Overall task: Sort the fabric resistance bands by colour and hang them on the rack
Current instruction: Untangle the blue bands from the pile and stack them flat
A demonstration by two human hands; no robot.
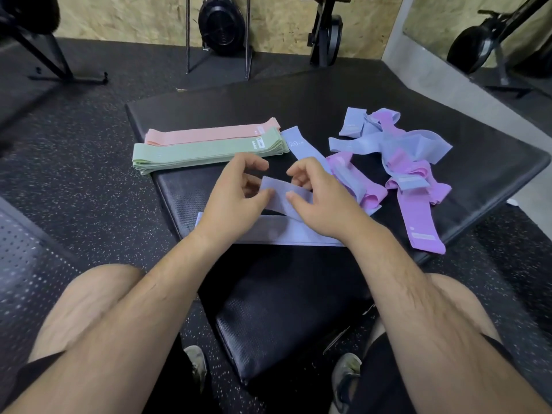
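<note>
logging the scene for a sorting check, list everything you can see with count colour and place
peach bands: one flat stack, peach, bench far left
green bands: one flat stack, green, nearer than the peach
loose bands: tangled heap, blue and purple, bench right
flat blue band: one or more, pale blue, bench edge under the wrists
held blue band: one, pale blue, between both hands
bench pad: one, black, under the bands
machines: several, black, back wall
shoes: two, grey, on the speckled floor
left hand: pinches the held blue band
right hand: pinches the held blue band
</note>
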